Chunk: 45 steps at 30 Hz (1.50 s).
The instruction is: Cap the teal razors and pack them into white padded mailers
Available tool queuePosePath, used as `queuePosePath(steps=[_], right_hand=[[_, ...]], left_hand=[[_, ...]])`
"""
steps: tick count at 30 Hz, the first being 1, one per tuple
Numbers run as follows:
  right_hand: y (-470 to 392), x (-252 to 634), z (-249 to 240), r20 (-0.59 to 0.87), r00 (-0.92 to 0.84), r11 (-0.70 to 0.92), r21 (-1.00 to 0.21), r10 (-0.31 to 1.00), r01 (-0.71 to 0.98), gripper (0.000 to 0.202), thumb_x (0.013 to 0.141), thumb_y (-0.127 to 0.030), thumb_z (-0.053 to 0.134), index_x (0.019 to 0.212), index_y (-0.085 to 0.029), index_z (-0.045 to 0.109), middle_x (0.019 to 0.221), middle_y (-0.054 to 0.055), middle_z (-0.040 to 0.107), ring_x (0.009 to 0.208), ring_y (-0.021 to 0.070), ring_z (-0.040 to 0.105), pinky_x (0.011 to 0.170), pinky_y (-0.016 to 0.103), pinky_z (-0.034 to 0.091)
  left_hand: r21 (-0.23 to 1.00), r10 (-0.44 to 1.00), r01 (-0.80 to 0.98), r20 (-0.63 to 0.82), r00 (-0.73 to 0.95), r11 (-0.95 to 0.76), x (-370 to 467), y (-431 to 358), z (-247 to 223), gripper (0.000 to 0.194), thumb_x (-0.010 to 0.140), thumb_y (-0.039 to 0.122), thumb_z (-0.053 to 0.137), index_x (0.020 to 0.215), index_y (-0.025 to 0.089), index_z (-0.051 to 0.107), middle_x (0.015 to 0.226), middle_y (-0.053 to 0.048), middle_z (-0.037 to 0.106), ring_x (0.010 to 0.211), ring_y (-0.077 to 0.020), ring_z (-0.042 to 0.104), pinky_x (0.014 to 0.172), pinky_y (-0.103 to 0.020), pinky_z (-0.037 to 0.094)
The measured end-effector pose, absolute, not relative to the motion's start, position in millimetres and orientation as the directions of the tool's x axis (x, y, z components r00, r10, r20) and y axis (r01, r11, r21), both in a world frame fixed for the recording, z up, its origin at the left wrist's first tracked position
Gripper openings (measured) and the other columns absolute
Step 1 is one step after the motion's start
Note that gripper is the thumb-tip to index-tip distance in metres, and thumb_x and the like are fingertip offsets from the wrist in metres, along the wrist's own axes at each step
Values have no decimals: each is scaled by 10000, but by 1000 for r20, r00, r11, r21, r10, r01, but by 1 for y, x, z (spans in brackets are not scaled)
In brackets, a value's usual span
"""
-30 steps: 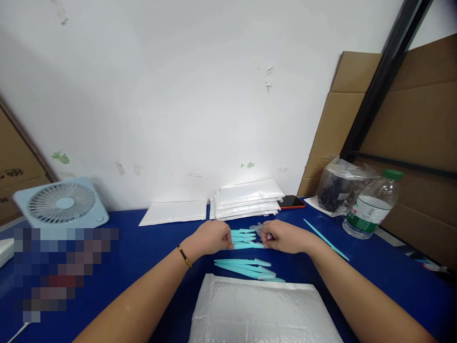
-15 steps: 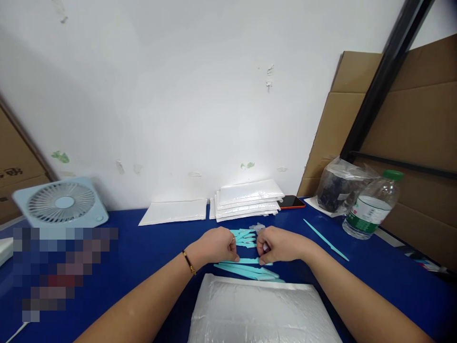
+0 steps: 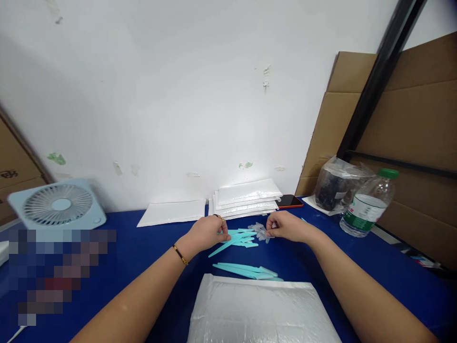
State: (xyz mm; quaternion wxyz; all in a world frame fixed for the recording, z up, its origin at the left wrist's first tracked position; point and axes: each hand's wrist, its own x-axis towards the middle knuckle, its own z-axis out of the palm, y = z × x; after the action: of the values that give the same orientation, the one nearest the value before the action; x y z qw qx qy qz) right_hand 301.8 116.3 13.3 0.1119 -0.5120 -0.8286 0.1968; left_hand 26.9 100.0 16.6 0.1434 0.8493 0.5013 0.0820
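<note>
My left hand (image 3: 209, 234) pinches at the left end of a loose pile of turquoise eyebrow razors (image 3: 243, 238); its fingertips are closed on one of them. To the right, my right hand (image 3: 285, 226) has thumb and forefinger closed on a small translucent plastic cap at the edge of a heap of such caps (image 3: 260, 231). Nearer to me, several more turquoise razors (image 3: 244, 271) lie side by side in a row. Just in front of them is a silvery bubble mailer (image 3: 264, 309).
White padded envelopes (image 3: 246, 197) are stacked by the wall, with a flat one (image 3: 173, 212) to their left and a phone (image 3: 290, 201) behind. A fan (image 3: 60, 205) stands left. A water bottle (image 3: 367, 205) and a bagged dark container (image 3: 332, 188) stand right.
Both hands have moved away from the near row, up to the razor pile and the caps. The razor they held between them now lies with the near row.
</note>
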Motion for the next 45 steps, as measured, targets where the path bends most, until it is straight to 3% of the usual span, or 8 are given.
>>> queuePosePath(steps=[3,6,14,18,24,30,36,45], right_hand=[[115,303,15,18,-456,412,-460,890,786,161,704,-299,592,746,-155,649,727,39,635,631,139,537,534,215,364],[105,297,19,-42,-578,479,-514,815,712,174,726,-310,580,769,-165,666,741,28,642,640,131,545,547,210,380],[86,273,12,-264,-731,574,-477,629,666,204,640,-310,654,796,-180,667,693,-9,605,573,103,514,477,189,349],[90,271,2,-187,-727,603,-446,660,662,143,639,-173,578,770,-175,637,712,-10,604,579,96,505,503,187,356],[91,267,2,-117,-708,608,-428,696,668,106,657,-150,550,751,-170,594,648,-19,562,545,89,476,486,181,337],[97,278,11,12,-655,592,-441,756,675,105,729,-161,508,783,-163,598,680,7,595,572,100,506,514,189,355],[106,295,17,22,-520,463,-489,854,739,116,734,-238,552,786,-158,619,695,20,613,599,118,537,516,198,377],[84,270,14,-236,-699,553,-465,675,691,256,622,-395,688,737,-168,653,624,-12,586,534,103,513,437,184,328]], left_hand=[[309,847,794,87,524,-523,29,100,8,600,656,563,624,1158,248,537,1137,-65,534,1011,-237,503,770,-277,409],[285,782,735,98,616,-615,32,101,-3,566,734,487,602,1253,306,467,1194,-52,502,1107,-242,438,864,-297,379],[285,660,615,94,745,-735,30,103,-4,423,793,266,588,1207,323,518,1108,-28,554,1006,-187,501,867,-278,379],[328,700,632,155,697,-702,35,94,8,343,789,347,579,1120,260,571,1058,-38,582,1015,-200,496,827,-271,394],[343,693,652,-4,721,-677,46,86,4,187,755,371,583,819,211,655,758,2,650,649,-129,557,536,-214,352],[306,755,706,69,653,-638,41,96,3,154,767,202,505,759,205,659,768,9,671,683,-131,578,580,-212,367],[344,805,736,119,582,-583,37,95,15,266,680,402,650,872,218,660,862,-16,641,748,-158,570,593,-221,370],[363,707,713,-176,685,-600,52,76,8,192,717,401,618,729,217,671,667,14,648,565,-119,539,457,-210,312]])
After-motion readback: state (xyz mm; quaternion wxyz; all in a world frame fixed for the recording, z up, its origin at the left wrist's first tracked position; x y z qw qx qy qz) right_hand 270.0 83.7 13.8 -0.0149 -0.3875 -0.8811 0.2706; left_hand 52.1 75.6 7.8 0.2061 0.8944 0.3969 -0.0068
